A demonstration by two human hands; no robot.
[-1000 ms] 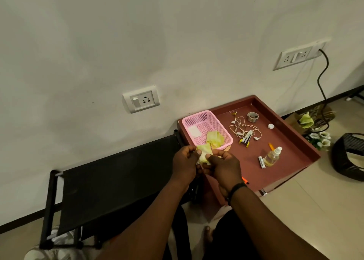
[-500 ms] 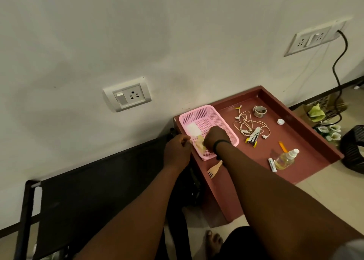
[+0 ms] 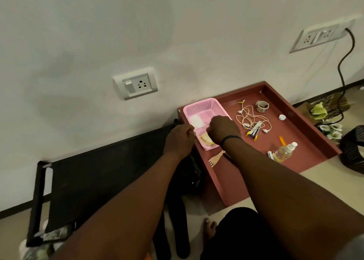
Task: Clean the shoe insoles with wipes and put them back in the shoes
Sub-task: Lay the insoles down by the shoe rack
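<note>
A black rack [image 3: 94, 173] is seen at nine o'clock, against the wall. The left hand [image 3: 178, 140] is curled at the pink basket [image 3: 199, 108] rim; whether it grips cannot be told. The right hand [image 3: 221, 129], fingers hidden, is lowered inside over a yellowish wipe [image 3: 205, 139], no longer held between both hands. Bare tray [image 3: 307, 129] floor lies at three o'clock.

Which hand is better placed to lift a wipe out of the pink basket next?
Right. The right hand is already inside the pink basket, directly over the yellowish wipe; the left hand sits outside at the rim.
</note>
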